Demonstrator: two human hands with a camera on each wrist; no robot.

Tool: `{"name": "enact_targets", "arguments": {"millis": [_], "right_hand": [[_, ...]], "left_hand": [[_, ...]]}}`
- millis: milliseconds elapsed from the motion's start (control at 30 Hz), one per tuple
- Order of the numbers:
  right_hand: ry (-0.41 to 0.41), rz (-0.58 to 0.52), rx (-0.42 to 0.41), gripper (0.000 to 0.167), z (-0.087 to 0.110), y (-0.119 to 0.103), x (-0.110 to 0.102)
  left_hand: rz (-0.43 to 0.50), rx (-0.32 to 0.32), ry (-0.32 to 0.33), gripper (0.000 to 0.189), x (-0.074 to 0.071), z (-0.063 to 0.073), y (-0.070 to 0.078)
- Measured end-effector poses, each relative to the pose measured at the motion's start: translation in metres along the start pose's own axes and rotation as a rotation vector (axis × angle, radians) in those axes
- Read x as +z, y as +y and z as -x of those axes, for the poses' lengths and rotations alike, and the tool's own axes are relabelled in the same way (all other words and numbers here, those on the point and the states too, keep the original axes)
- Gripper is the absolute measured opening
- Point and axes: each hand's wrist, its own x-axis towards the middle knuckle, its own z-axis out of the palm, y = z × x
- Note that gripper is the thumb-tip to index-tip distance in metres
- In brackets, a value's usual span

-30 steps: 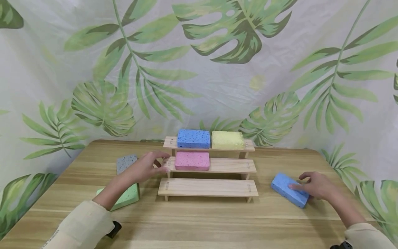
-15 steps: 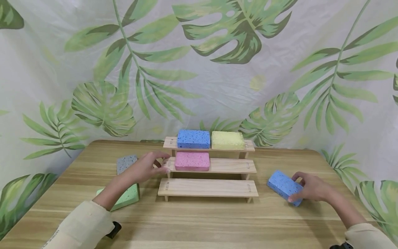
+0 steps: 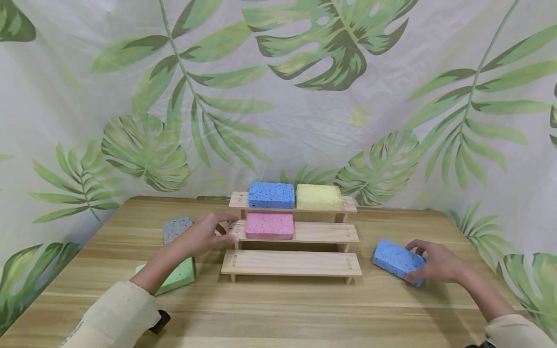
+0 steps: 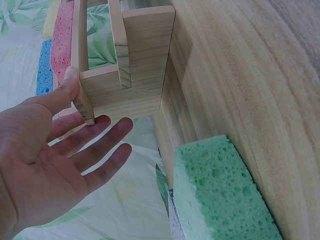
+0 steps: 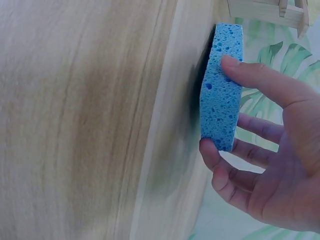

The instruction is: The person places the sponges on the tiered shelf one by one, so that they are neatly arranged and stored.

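1. Head view. The right hand (image 3: 437,263) grips a blue sponge (image 3: 397,261) with thumb on the near edge and fingers curled over the far edge; the sponge lies at about 4 o'clock from the stepped wooden rack (image 3: 292,231), well apart from it, on the wooden table (image 3: 278,309). The left hand (image 3: 204,234) lies with fingers extended, holding nothing, its fingertips at the rack's left end, at the middle step. A pink sponge (image 3: 269,225) lies on the middle step; a second blue sponge (image 3: 271,195) and a yellow sponge (image 3: 319,196) lie side by side on the top step. At 9 o'clock from the rack lies a grey sponge (image 3: 176,228); at 8 o'clock, a green sponge (image 3: 176,276), partly hidden by the forearm.

2. Left wrist view. The left hand (image 4: 50,160) is spread flat, palm exposed, with the thumb tip touching the edge of the rack (image 4: 125,65) and the fingers straight just beside its end panel. The green sponge (image 4: 220,195) rests on the table (image 4: 260,75) near the palm, untouched.

3. Right wrist view. The right hand (image 5: 270,165) pinches the blue sponge (image 5: 222,85) across its width: thumb on one long edge, fingers hooked around the opposite edge. The sponge's broad face lies close against the table (image 5: 85,120); whether it touches cannot be told. A corner of the rack (image 5: 270,11) shows at 12 o'clock.
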Motion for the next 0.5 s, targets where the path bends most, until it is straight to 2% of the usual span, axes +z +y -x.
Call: {"name": "enact_targets", "arguments": {"millis": [133,300,500], "right_hand": [[0.050,-0.034,-0.042,0.071,0.002,-0.001,0.000],[0.076,-0.120,-0.071,0.068,0.004,-0.006,-0.004],[0.157,-0.088,-0.157,0.064,0.004,-0.016,-0.012]], "left_hand": [[0.001,-0.002,0.001,0.050,0.000,0.000,0.000],[-0.006,0.000,0.006,0.050,0.000,0.001,0.000],[-0.003,0.002,0.010,0.050,0.001,0.000,0.000]]}}
